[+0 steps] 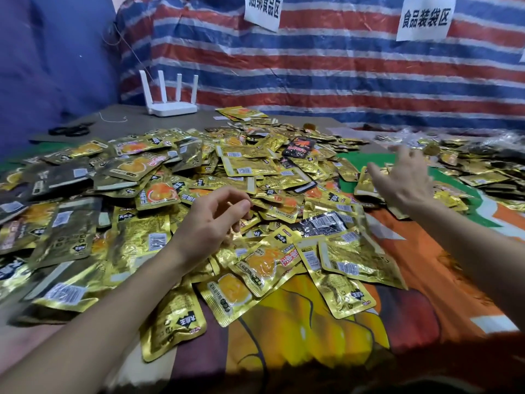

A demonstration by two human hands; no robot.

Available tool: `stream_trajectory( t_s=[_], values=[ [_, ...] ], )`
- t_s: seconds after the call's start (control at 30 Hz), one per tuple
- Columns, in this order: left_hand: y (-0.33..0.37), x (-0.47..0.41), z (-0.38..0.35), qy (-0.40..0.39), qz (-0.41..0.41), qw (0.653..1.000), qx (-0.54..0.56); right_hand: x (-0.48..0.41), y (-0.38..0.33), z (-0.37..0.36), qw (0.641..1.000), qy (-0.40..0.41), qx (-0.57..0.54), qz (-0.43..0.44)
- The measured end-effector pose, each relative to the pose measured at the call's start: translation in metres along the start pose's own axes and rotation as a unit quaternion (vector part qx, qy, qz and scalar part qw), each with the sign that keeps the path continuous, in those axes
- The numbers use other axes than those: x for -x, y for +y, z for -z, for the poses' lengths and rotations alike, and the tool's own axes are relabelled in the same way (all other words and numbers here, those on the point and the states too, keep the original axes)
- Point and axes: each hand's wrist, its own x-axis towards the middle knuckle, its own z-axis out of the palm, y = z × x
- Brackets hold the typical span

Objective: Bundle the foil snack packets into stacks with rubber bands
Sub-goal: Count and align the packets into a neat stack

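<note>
Covering most of the desk (pixel 136 120), a loose heap of gold foil snack packets (pixel 227 172) is spread from the left edge of the frame to the right edge. A few black packets are mixed in, among them a black-and-red packet (pixel 302 146) right of centre near the top of the heap. No bundled stack can be made out.

The left hand (pixel 216 217) is held just above the middle of the heap, its fingers loosely curled and the thumb brought close to the index fingertip. Whether anything is pinched there cannot be told. The right hand (pixel 403 180) is stretched towards the right of the frame with its fingers spread apart and nothing gripped. It is blurred, and contact with the packets below it cannot be judged.

A cartoon-printed cloth (pixel 312 322) in orange, yellow and green is laid under the packets in the lower right. A white router (pixel 170 95) with four upright antennas is placed on the desk in the upper left. A red, white and blue striped tarpaulin (pixel 341 66) is hung behind, with two paper signs (pixel 262 11) fixed to it.
</note>
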Motion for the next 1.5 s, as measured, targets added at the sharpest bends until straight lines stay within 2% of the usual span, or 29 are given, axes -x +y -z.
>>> stream_trajectory(
  t_s=[0.13, 0.23, 0.3, 0.4, 0.53, 0.63, 0.7, 0.93, 1.1, 1.27, 1.37, 1.5],
  values=[
    [0.008, -0.001, 0.008, 0.028, -0.057, 0.993, -0.097, 0.046, -0.062, 0.007, 0.972, -0.104, -0.103, 0.183],
    [0.022, -0.005, 0.02, 0.038, -0.102, 0.978, -0.177, 0.081, -0.096, 0.022, 0.92, -0.209, -0.142, 0.299],
    [0.035, -0.008, 0.033, 0.02, -0.085, 0.973, -0.211, 0.098, -0.109, 0.029, 0.883, -0.278, -0.128, 0.356],
    [0.053, -0.011, 0.065, -0.103, 0.02, 0.951, -0.291, 0.114, -0.121, 0.033, 0.836, -0.371, -0.087, 0.394],
    [0.059, 0.004, 0.099, -0.306, 0.108, 0.868, -0.376, 0.126, -0.132, 0.031, 0.797, -0.454, -0.025, 0.397],
    [0.048, 0.018, 0.101, -0.4, 0.152, 0.806, -0.409, 0.128, -0.14, 0.025, 0.795, -0.474, 0.025, 0.377],
    [0.044, 0.022, 0.096, -0.43, 0.159, 0.766, -0.451, 0.127, -0.145, 0.021, 0.8, -0.479, 0.065, 0.356],
    [0.054, 0.001, 0.052, -0.445, 0.06, 0.696, -0.56, 0.115, -0.167, 0.01, 0.787, -0.499, 0.167, 0.323],
    [0.053, -0.019, 0.028, -0.473, 0.077, 0.674, -0.562, 0.11, -0.171, 0.006, 0.78, -0.529, 0.162, 0.293],
    [0.048, -0.031, 0.032, -0.437, 0.054, 0.629, -0.64, 0.112, -0.174, 0.006, 0.774, -0.539, 0.139, 0.301],
    [0.051, -0.034, 0.036, -0.413, 0.061, 0.63, -0.654, 0.11, -0.176, 0.007, 0.797, -0.506, 0.132, 0.301],
    [0.057, -0.038, 0.044, -0.376, 0.024, 0.632, -0.677, 0.106, -0.178, 0.005, 0.828, -0.456, 0.107, 0.309]
  ],
)
